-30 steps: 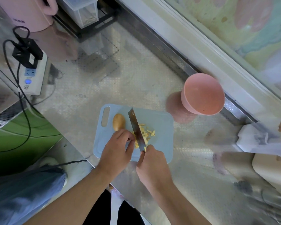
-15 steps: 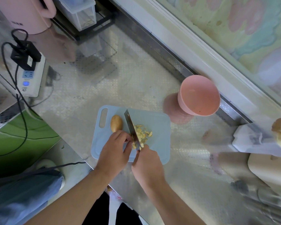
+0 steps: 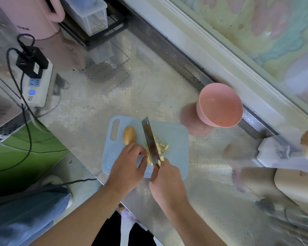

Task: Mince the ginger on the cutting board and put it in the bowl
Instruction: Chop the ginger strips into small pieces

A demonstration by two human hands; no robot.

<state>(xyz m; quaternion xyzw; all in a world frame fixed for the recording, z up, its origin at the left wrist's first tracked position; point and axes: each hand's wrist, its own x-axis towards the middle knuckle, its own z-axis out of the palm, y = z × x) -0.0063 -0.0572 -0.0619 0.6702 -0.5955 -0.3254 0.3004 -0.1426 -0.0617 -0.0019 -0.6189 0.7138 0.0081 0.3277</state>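
Observation:
A light blue cutting board [image 3: 174, 139] lies on the steel counter. On it sit a whole ginger piece [image 3: 129, 135] near the handle hole and a small pile of cut ginger bits [image 3: 161, 148]. My right hand [image 3: 167, 181] grips the handle of a cleaver [image 3: 150, 141], whose blade stands over the pile. My left hand [image 3: 127, 167] rests on the board left of the blade, fingers curled and fingertips by the ginger bits. A pink bowl [image 3: 220, 105] stands beyond the board's far right corner.
A power strip [image 3: 37, 84] with black plugs and cables lies at the left. A pink kettle [image 3: 27, 16] and a clear container [image 3: 89, 15] stand at the back. A white item [image 3: 277, 153] and beige objects sit at the right. The counter's front edge is close to me.
The cleaver has gone down and up again over the pile, with its blade edging slightly left. My left hand stays beside it on the board.

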